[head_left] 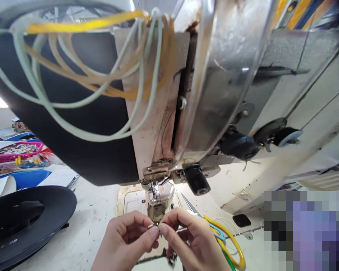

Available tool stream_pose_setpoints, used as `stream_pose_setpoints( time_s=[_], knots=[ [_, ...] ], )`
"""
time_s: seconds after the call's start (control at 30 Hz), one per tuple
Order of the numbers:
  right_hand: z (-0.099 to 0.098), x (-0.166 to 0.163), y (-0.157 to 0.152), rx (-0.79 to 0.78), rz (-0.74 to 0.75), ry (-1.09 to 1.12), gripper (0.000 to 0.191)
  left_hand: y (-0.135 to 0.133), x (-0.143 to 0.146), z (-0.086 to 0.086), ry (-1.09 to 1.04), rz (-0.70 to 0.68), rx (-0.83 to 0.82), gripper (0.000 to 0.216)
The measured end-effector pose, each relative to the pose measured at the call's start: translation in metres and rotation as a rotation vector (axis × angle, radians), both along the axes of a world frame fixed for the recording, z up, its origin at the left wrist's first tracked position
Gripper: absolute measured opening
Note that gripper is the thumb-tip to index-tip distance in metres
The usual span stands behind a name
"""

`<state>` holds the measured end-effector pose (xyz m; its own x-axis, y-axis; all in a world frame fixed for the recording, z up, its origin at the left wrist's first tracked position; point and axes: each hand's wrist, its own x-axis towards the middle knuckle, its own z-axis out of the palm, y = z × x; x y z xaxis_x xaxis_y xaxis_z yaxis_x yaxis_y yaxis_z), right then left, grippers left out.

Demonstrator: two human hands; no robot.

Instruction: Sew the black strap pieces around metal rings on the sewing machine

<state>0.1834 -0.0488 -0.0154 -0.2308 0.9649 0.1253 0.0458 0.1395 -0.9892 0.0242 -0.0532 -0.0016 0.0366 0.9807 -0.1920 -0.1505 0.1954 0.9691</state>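
Note:
My left hand (124,241) and my right hand (190,239) meet just below the presser foot (158,203) of an industrial sewing machine (231,86). Both hands are closed in a pinch, fingertips touching, on a small metal part (153,226) held between them. The part is tiny and I cannot name it. A thin dark thread (164,131) runs down the machine's face toward the needle area. Behind my right hand lie scissors (214,231) with yellow and blue handles, blades pointing toward the needle plate.
Loops of yellow and pale green cord (96,79) hang over the machine's black cover at upper left. A black flat spool (22,222) lies on the white table at left. Colourful items (19,154) sit far left. A blurred patch covers the lower right.

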Motion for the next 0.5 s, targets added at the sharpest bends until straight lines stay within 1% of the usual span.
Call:
stream_pose_setpoints(
  time_s=[0.03,0.1,0.2,0.23,0.3,0.4,0.5],
  knots=[
    [0.004,-0.001,0.007,0.042,-0.018,-0.015,0.032,0.007,0.0,0.005,-0.02,-0.002,0.01,0.029],
    [0.008,-0.001,0.019,0.172,-0.105,-0.083,0.026,0.022,0.001,0.01,-0.092,0.01,0.006,0.03],
    [0.003,0.003,0.03,0.44,-0.257,-0.245,0.011,0.039,0.005,0.01,-0.238,0.075,-0.056,0.027],
    [0.0,0.006,0.033,0.523,-0.277,-0.297,0.01,0.043,0.006,0.009,-0.272,0.107,-0.078,0.025],
    [-0.008,0.011,0.034,0.647,-0.278,-0.385,0.017,0.047,0.009,0.009,-0.302,0.18,-0.119,0.021],
    [-0.015,0.016,0.034,0.717,-0.271,-0.489,0.025,0.048,0.011,0.012,-0.288,0.267,-0.168,0.021],
    [-0.013,0.015,0.033,0.722,-0.278,-0.524,0.027,0.049,0.011,0.013,-0.316,0.292,-0.186,0.02]
  ],
)
